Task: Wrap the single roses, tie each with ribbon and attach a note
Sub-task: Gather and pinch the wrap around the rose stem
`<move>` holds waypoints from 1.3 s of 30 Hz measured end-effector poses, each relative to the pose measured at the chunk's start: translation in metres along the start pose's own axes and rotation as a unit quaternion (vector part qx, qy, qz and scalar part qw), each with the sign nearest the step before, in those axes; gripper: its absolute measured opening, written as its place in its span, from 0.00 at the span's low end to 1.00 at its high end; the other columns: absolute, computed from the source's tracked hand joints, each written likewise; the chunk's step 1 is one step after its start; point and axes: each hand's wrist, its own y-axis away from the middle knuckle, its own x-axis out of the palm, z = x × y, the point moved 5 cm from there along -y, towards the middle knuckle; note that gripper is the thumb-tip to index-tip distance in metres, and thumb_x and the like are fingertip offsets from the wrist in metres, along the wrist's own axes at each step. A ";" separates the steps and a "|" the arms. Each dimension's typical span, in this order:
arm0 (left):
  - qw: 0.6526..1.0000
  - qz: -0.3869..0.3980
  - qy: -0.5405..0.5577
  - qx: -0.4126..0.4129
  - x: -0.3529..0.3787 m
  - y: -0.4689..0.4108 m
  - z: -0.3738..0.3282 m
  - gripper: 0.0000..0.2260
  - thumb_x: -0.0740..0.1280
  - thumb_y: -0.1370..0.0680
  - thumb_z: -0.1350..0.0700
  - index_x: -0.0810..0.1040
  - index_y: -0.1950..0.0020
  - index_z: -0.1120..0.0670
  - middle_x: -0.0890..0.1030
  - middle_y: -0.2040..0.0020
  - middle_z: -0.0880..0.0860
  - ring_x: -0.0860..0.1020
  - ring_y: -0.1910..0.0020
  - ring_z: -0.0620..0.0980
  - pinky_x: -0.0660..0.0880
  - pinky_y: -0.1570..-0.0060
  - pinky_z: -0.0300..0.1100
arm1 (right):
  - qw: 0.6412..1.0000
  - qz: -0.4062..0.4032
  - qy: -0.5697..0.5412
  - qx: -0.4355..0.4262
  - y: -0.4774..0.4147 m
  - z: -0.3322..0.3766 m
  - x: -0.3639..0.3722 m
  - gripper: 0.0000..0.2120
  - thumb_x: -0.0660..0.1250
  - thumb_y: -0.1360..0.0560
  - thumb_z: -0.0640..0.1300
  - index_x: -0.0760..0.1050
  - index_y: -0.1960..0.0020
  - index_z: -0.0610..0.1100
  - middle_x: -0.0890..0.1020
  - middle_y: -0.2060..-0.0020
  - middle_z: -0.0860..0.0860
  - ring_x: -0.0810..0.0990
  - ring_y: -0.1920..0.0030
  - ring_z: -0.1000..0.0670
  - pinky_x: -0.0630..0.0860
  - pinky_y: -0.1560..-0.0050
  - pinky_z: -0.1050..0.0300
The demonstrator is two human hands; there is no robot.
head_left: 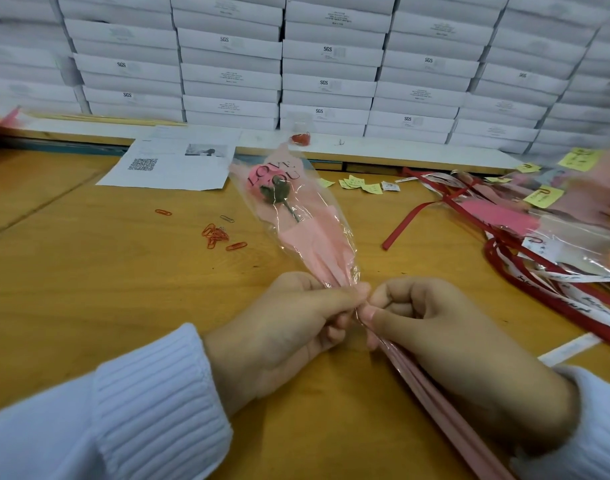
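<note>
While hands (286,327) (445,341) pinch it, sleeve (317,247) holds rose (260,177).

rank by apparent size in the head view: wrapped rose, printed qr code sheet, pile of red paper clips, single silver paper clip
1. wrapped rose and printed QR code sheet: look alike, and the sheet lies farther, so unranked
2. pile of red paper clips
3. single silver paper clip

Left sleeve (134,414) and right sleeve (604,431) were white ribbed knit, thick, cuffs at the wrists. Left hand (282,336) and right hand (455,344) were bare.
</note>
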 end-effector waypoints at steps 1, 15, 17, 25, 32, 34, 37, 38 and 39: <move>1.000 0.007 -0.004 0.001 0.001 0.001 -0.001 0.11 0.69 0.27 0.62 0.76 0.70 0.60 0.70 0.76 0.51 0.67 0.77 0.42 0.65 0.78 0.30 | 1.000 -0.002 0.002 -0.004 0.001 0.001 0.000 0.12 0.66 0.25 0.42 0.78 0.66 0.44 0.83 0.69 0.45 0.77 0.66 0.49 0.75 0.59 0.56; 0.999 0.031 0.036 -0.014 -0.001 -0.002 -0.001 0.03 0.71 0.32 0.65 0.79 0.65 0.61 0.73 0.72 0.52 0.70 0.76 0.41 0.67 0.77 0.28 | 0.992 0.028 -0.122 0.030 0.000 -0.005 0.005 0.11 0.64 0.24 0.38 0.78 0.62 0.35 0.74 0.81 0.53 0.65 0.80 0.59 0.62 0.78 0.69; 0.998 0.054 0.033 -0.024 0.000 -0.001 -0.003 0.08 0.71 0.36 0.62 0.80 0.60 0.63 0.74 0.70 0.53 0.70 0.74 0.41 0.67 0.76 0.29 | 0.990 0.014 -0.135 0.027 0.000 -0.006 0.003 0.11 0.65 0.24 0.40 0.78 0.63 0.35 0.71 0.81 0.52 0.65 0.80 0.58 0.62 0.78 0.68; 1.000 0.013 0.006 -0.001 -0.002 -0.004 0.000 0.05 0.70 0.30 0.63 0.79 0.66 0.60 0.71 0.71 0.52 0.68 0.75 0.41 0.65 0.75 0.30 | 0.986 0.022 -0.158 0.044 -0.002 -0.009 0.005 0.13 0.63 0.23 0.40 0.79 0.64 0.38 0.68 0.80 0.50 0.65 0.78 0.56 0.63 0.77 0.67; 0.999 -0.004 0.033 -0.028 -0.005 -0.007 0.000 0.07 0.67 0.26 0.64 0.75 0.65 0.61 0.70 0.73 0.53 0.69 0.76 0.42 0.66 0.74 0.30 | 0.982 0.068 -0.165 0.055 -0.002 -0.008 0.011 0.11 0.66 0.26 0.41 0.80 0.64 0.38 0.68 0.80 0.49 0.64 0.79 0.56 0.62 0.78 0.67; 0.999 0.001 0.034 -0.035 -0.004 -0.007 0.001 0.05 0.68 0.26 0.63 0.77 0.63 0.61 0.72 0.72 0.52 0.70 0.74 0.41 0.68 0.74 0.29 | 0.982 0.049 -0.174 0.049 -0.002 -0.007 0.010 0.11 0.65 0.25 0.39 0.78 0.64 0.36 0.68 0.82 0.50 0.63 0.80 0.56 0.62 0.78 0.68; 0.998 0.007 0.038 -0.040 -0.003 -0.007 0.001 0.03 0.68 0.26 0.63 0.78 0.58 0.62 0.73 0.70 0.52 0.70 0.74 0.41 0.69 0.74 0.29 | 0.982 0.029 -0.182 0.045 -0.002 -0.005 0.009 0.10 0.64 0.25 0.36 0.75 0.64 0.34 0.70 0.83 0.52 0.62 0.81 0.58 0.61 0.79 0.69; 0.998 0.007 0.040 -0.040 -0.003 -0.008 0.002 0.03 0.68 0.26 0.63 0.78 0.57 0.62 0.74 0.70 0.52 0.70 0.74 0.40 0.68 0.74 0.29 | 0.982 0.029 -0.183 0.045 -0.001 -0.003 0.009 0.10 0.64 0.24 0.35 0.74 0.63 0.34 0.71 0.83 0.53 0.62 0.81 0.58 0.61 0.80 0.69; 0.998 0.006 0.043 -0.040 -0.003 -0.008 0.002 0.03 0.68 0.26 0.63 0.78 0.56 0.62 0.74 0.70 0.52 0.70 0.74 0.40 0.68 0.74 0.29 | 0.981 0.031 -0.184 0.044 -0.001 -0.002 0.009 0.10 0.63 0.24 0.35 0.74 0.63 0.34 0.71 0.83 0.53 0.63 0.81 0.58 0.61 0.80 0.69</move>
